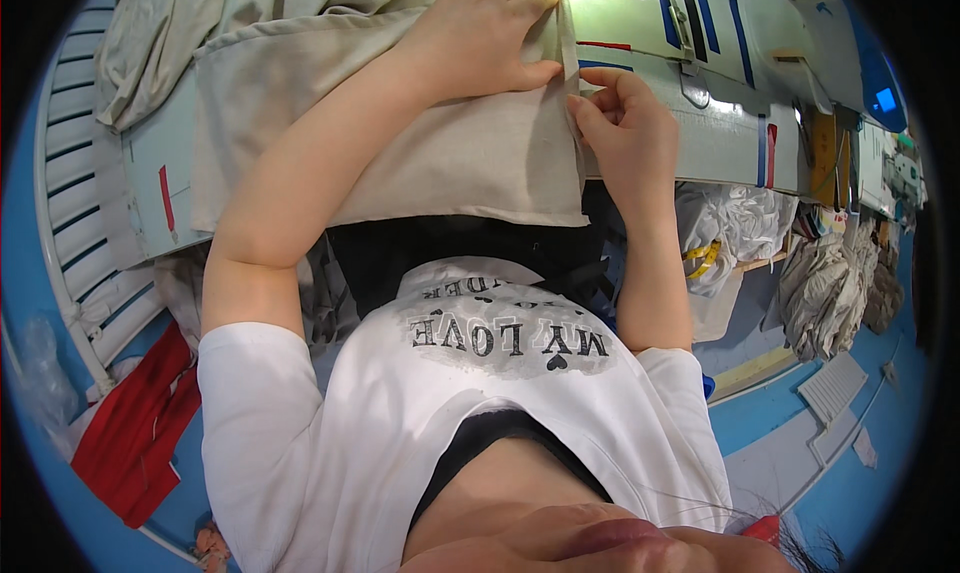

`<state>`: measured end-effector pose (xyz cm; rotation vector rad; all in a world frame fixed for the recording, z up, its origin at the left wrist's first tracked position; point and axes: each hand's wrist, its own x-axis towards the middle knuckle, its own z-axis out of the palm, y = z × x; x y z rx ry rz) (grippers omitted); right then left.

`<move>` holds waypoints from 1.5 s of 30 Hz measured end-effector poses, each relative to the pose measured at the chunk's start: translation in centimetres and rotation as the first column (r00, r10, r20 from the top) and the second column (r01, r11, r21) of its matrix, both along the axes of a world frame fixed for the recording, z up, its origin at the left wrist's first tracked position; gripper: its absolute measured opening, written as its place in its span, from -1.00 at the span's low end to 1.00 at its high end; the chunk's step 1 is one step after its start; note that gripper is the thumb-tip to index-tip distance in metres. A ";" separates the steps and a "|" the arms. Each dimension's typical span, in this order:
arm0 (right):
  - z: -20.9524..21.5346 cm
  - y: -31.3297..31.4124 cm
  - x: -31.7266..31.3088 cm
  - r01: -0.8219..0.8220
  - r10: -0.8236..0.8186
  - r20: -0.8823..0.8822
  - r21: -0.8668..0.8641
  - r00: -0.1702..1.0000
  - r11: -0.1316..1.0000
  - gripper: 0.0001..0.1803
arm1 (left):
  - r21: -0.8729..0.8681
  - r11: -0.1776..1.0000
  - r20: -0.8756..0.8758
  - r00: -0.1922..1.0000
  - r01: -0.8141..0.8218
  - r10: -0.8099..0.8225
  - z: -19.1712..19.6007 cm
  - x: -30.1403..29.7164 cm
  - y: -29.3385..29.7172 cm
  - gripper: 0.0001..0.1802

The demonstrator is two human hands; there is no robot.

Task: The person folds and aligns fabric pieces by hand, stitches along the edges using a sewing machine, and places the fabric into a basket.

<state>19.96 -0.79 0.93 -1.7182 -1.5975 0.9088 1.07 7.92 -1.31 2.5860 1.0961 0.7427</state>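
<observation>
- The pale beige cloth (460, 163) lies across the work table (725, 133), its near end hanging over the near edge.
- The left hand (487, 43) rests on the cloth, thumb by the right edge; its far fingertips run out of view, so I cannot tell whether they grip.
- The right hand (632, 123) has thumb and forefinger at that edge; whether they pinch it is unclear.
- To align the edge well, the left palm should hold the cloth flat while the right fingers guide lightly, without stretching.
- The hanging end could drag, and the bunched fabric (160, 48) at far left could pull.
- The sewing machine (795, 33) stands far right.
- Below the table, near right, sit white fabric (745, 218) and a yellow tape measure (706, 261).
</observation>
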 end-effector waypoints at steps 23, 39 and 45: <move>-1.6 -2.8 -1.5 -0.243 0.048 0.431 0.410 0.901 0.879 -0.75 | 0.078 0.996 0.123 0.991 0.038 -0.047 0.8 -0.4 -0.4 -0.72; -1.7 -2.6 2.6 -0.627 0.455 0.435 0.470 0.777 0.621 -0.49 | 0.226 0.971 -0.021 0.997 0.071 -0.068 -0.7 -1.2 -0.4 -0.63; -1.5 -2.0 1.9 -0.589 0.409 0.426 0.527 0.807 0.613 -0.61 | 0.223 0.971 -0.087 0.994 0.084 -0.066 -0.2 -1.5 -0.5 -0.58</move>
